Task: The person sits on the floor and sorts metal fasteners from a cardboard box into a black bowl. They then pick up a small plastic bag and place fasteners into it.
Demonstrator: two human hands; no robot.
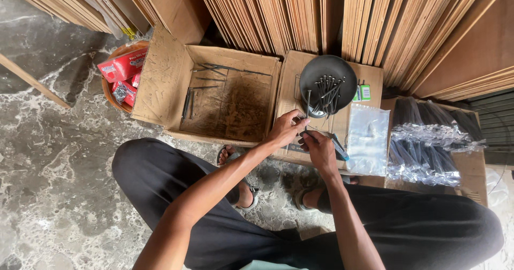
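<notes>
Pinching a long nail (308, 103) upright, left hand (286, 128); right hand (319, 148) beside, gripping nails

What the right hand (320, 148) fingers (306, 137) pinch is too small to tell.

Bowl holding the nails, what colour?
Black, round bowl, dark nails inside; clearest in the head view.
</notes>
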